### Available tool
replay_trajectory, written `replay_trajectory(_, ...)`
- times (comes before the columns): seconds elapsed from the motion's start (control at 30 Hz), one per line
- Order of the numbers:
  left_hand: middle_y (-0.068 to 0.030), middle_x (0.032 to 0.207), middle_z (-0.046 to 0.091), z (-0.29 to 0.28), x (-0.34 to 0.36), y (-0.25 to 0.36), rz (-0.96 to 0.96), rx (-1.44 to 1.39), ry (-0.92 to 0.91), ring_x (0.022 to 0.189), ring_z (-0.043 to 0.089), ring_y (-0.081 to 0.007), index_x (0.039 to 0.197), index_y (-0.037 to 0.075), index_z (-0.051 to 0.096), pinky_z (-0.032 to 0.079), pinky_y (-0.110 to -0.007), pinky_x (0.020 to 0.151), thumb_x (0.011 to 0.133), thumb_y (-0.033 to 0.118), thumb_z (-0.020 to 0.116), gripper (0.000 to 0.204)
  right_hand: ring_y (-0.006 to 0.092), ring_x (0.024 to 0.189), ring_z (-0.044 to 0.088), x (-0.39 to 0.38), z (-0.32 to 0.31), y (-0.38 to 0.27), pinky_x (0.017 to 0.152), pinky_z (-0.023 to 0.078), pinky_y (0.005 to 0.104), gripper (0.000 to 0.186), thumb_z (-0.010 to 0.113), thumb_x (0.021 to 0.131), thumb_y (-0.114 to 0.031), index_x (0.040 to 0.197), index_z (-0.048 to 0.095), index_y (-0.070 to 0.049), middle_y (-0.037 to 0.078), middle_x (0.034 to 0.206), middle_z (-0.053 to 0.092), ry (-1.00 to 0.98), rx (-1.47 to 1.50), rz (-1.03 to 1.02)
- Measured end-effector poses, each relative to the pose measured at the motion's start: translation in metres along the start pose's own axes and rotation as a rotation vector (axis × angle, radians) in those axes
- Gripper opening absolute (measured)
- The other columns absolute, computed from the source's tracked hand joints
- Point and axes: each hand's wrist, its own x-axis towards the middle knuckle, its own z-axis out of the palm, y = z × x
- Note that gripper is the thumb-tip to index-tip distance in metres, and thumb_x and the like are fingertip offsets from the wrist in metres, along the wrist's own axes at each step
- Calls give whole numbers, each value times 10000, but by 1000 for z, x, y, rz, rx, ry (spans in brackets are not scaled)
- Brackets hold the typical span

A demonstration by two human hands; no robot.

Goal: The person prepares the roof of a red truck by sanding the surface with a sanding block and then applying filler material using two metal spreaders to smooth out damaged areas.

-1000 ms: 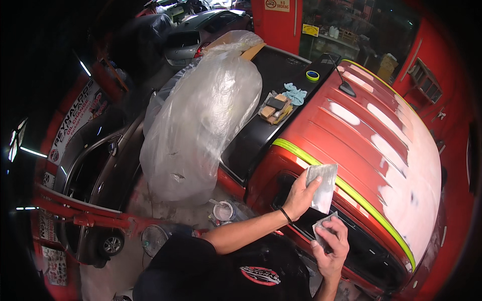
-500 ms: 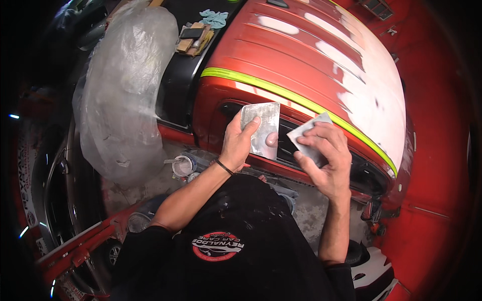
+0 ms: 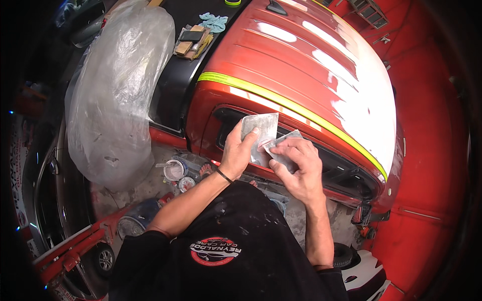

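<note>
My left hand (image 3: 238, 151) grips a flat metal spreader (image 3: 261, 128) by its side, thumb on its face. My right hand (image 3: 302, 165) pinches a second metal spreader (image 3: 292, 135), smeared grey, between thumb and fingers. Its edge meets the face of the left spreader, where a small pinkish-grey dab of paste (image 3: 262, 145) shows. Both hands are held in front of the side of a red vehicle cab (image 3: 236, 55). Lime-green tape (image 3: 301, 112) runs along its roof edge, and white patches (image 3: 369, 115) cover part of the roof.
Clear plastic sheeting (image 3: 118, 90) drapes at the left. Sanding blocks (image 3: 192, 40) and a blue cloth (image 3: 213, 22) lie on a black panel (image 3: 175, 85). Below stand an open can (image 3: 174, 169), a smaller can (image 3: 186, 184) and a drum (image 3: 138, 218). A red rail (image 3: 75, 246) crosses the lower left.
My right hand has moved left and slightly down, bringing its spreader against the left one. The dab on the left spreader is now partly covered. The view has shifted slightly.
</note>
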Motion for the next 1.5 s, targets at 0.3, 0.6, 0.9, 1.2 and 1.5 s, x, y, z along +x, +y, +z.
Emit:
replay_trajectory(0.3,-109,1310,691,4,-3,2,-360,-551,86,1196,714,-229,1445,58,556,606,-431,1026,1133,193,584,341,316,1303,603,-35,19,5,1130,471,454,407,849,790,2,1193,824,-52,84,1279,658,-80,568,108)
replay_trajectory(0.6,-65,1326,691,9,12,14,-462,-661,41,1242,686,-201,1417,64,594,573,-409,1062,1129,156,601,302,300,1272,626,-40,-8,73,1087,507,464,367,838,826,-61,1191,830,-101,86,1257,701,-52,65,177)
replay_trajectory(0.9,-79,1317,707,-9,13,-64,-295,-187,94,1230,657,-162,1402,-5,613,498,-334,1085,1158,225,583,337,294,1334,644,-28,12,109,1139,540,527,483,699,985,-201,1405,656,35,162,1443,645,671,1464,686)
replay_trajectory(1.2,-195,1334,726,29,28,-43,-184,397,-187,1271,700,-300,1481,-4,590,519,-384,1081,1194,352,464,474,331,1283,618,-6,33,121,1088,473,502,354,884,848,-222,1199,851,-188,55,1259,711,-172,62,306)
replay_trajectory(1.5,-164,1208,769,72,84,-30,-10,421,-66,1131,747,-231,1410,-8,625,566,-349,964,1117,200,628,360,353,1303,611,-8,-2,123,1080,469,533,356,886,824,-281,1174,858,-223,31,1243,703,-362,3,244)
